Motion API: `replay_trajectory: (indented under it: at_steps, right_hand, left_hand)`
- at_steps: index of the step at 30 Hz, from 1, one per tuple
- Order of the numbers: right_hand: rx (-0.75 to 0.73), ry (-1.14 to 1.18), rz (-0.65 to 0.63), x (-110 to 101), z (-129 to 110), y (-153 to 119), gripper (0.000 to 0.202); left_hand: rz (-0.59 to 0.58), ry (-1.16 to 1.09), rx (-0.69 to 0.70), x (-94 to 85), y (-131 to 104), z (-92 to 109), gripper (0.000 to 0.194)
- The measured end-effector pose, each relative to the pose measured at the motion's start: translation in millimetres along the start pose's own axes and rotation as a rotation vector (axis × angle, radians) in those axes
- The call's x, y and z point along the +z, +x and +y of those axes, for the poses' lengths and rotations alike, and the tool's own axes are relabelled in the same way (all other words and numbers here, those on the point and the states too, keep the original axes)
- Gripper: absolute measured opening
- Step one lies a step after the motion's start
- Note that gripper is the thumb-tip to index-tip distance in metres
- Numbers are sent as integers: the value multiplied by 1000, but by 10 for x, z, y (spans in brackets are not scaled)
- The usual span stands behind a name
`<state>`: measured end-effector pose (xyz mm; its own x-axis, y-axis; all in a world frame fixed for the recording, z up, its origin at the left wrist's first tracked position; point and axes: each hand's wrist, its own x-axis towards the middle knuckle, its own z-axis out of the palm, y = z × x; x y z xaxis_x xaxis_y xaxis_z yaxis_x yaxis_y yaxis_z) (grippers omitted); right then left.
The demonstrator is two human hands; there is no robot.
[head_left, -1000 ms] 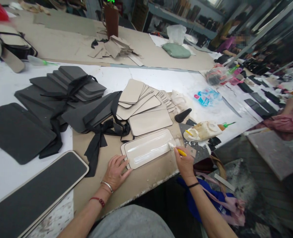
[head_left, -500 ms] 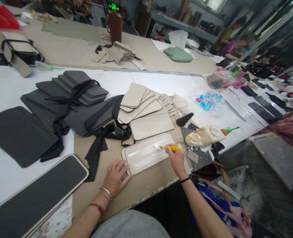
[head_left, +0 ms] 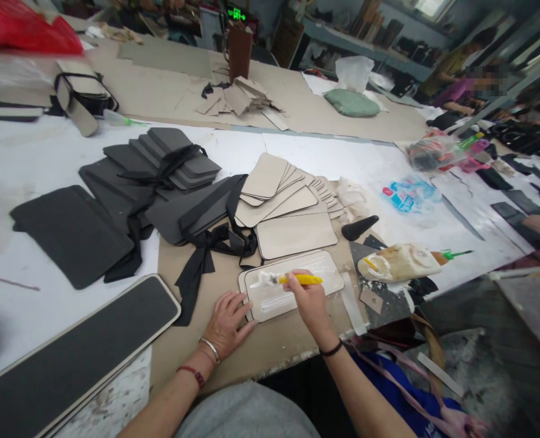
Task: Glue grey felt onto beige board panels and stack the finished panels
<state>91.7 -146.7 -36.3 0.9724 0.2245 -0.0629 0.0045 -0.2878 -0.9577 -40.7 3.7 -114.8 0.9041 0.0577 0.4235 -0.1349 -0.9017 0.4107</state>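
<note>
My right hand (head_left: 309, 304) is closed round a brush with a yellow handle (head_left: 307, 279). Its whitish tip touches the upper left part of a beige rounded panel (head_left: 292, 304), which carries wet white streaks. Another panel's edge shows beneath it on the left. My left hand (head_left: 229, 322) lies with fingers stretched out, fingertips at the panel's lower left edge. Just behind are a beige panel (head_left: 297, 234) and a fanned stack of beige panels (head_left: 263, 176). Dark grey panels (head_left: 75, 237) tied with black strips (head_left: 206, 243) spread to the left.
To the right lies a whitish crusted bottle (head_left: 400, 263) with an opening in its side, near a black cone-shaped piece (head_left: 360, 227). A long dark panel (head_left: 87, 353) lies front left. Cardboard scraps (head_left: 240, 97) are piled farther back. Other people sit at the far right.
My right hand has drawn the brush leftward along the panel toward its left end. My left hand stays at the panel's edge. The view has shifted a little to the left.
</note>
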Motion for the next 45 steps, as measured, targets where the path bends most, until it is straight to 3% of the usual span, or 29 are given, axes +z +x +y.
replay_trajectory:
  at_steps: [3,5,10,14,20,23,26,33,37,39,41,45]
  right_hand:
    - [39,41,-81,244,57,2,28]
    - [15,-34,-41,181,147,79,29]
    - [-47,-306,223,-502,388,437,36]
    - [-69,-518,402,-994,451,669,43]
    - [-270,-674,442,-1217,436,621,42]
    - [-373,-694,348,-1174,414,484,37]
    - [-378,-618,226,-1062,326,317,32]
    - [-138,-217,151,-613,46,-124,28]
    - [-29,-21,-3,-199,62,-335,25]
    - [-16,16,-65,-88,105,-371,25]
    - [-47,-32,-51,-97,135,-351,26]
    - [-138,-193,127,-206,94,-289,27]
  left_hand:
    - [-2,10,-3,-7,7,3,28]
    - [0,14,3,-10,12,2,28]
    - [7,29,36,0,15,-5,27]
    - [17,35,54,25,17,-24,27]
    - [18,32,57,42,12,-37,27]
    - [26,35,49,35,7,-29,27]
    - [30,26,38,27,1,-20,27]
    - [-9,3,-2,13,-12,-12,27]
    - [-13,-7,-13,4,-14,-6,28]
    - [-17,-8,-20,0,-14,-1,29]
    - [-15,-7,-22,-2,-13,3,28]
    - [-10,-6,-15,-5,-14,3,27]
